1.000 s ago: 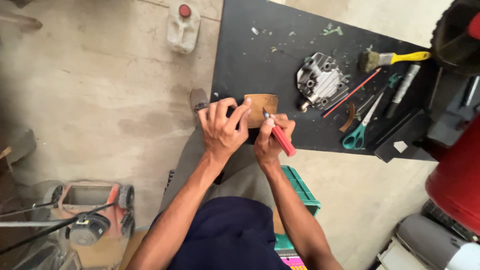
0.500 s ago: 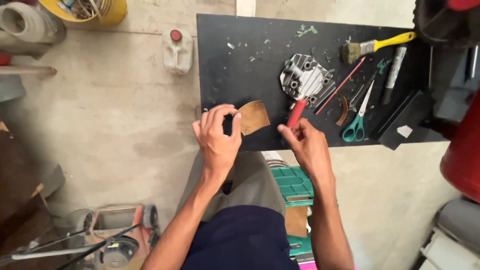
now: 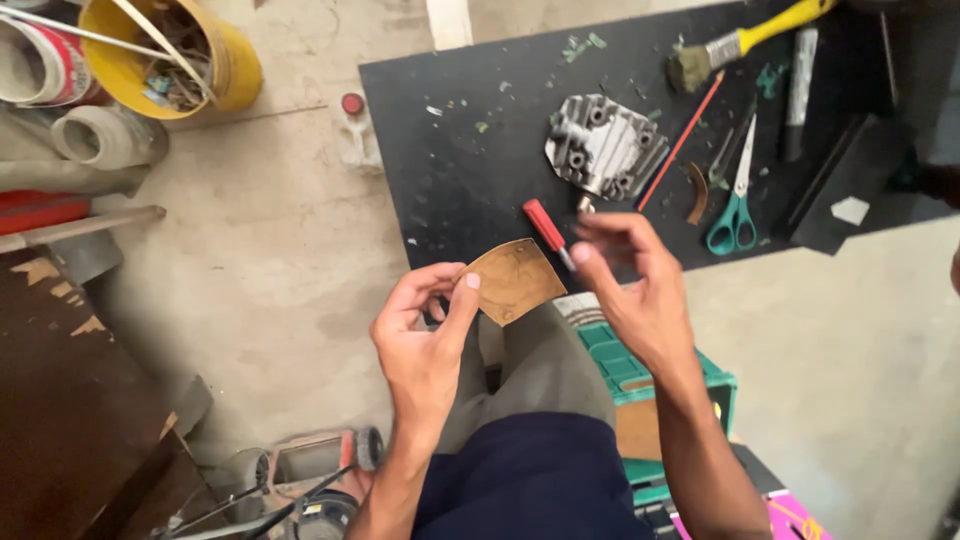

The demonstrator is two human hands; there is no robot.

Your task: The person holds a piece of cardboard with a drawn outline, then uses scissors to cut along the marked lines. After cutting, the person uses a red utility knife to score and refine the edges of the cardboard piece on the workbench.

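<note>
My left hand (image 3: 425,345) holds a brown, roughly square cut sheet (image 3: 512,281) by its left corner, just in front of the near edge of the black table (image 3: 470,190). My right hand (image 3: 635,295) is beside the sheet on the right. Its thumb and forefinger pinch the metal end of a red-handled tool (image 3: 545,224), whose handle points up and left over the table. A finned grey metal engine part (image 3: 605,150) lies on the table just beyond the tool.
On the table's right part lie green-handled scissors (image 3: 735,205), a thin red rod (image 3: 682,138), a curved brown strip (image 3: 697,193) and a yellow-handled brush (image 3: 745,42). A yellow bucket (image 3: 225,70) and a white red-capped bottle (image 3: 355,135) stand on the concrete floor. A green crate (image 3: 655,375) sits under my right arm.
My left hand has lifted the brown sheet off the table edge toward me. My right hand has come back from the metal part with the red-handled tool, now beside the sheet.
</note>
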